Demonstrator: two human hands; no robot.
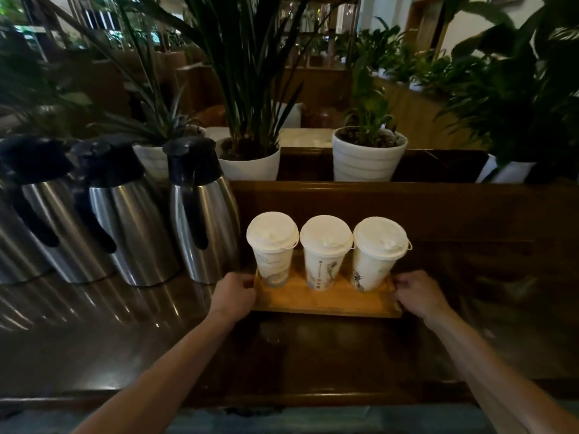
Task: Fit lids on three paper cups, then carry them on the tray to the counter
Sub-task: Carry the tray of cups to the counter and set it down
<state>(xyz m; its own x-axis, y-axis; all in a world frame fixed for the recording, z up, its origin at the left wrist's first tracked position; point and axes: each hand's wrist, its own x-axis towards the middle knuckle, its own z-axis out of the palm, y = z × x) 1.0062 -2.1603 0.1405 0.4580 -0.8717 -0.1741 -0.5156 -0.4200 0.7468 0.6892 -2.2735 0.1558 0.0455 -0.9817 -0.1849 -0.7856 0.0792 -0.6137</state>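
Both hands grip the ends of a wooden tray (326, 303) carrying three lidded paper cups on a dark wooden counter (344, 355).

The left hand (233, 292) curls its fingers round the tray's left edge, and the right hand (418, 294) does the same at the right edge. The left cup (272, 249), middle cup (324, 253) and right cup (377, 253) stand upright in a row, each under a white lid. Three steel jugs (200, 211) stand just left of the tray; potted plants (368, 155) line the ledge behind.

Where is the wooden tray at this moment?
In the head view the wooden tray sits low centre on the dark counter, right of the nearest steel jug, held between the left hand and right hand.
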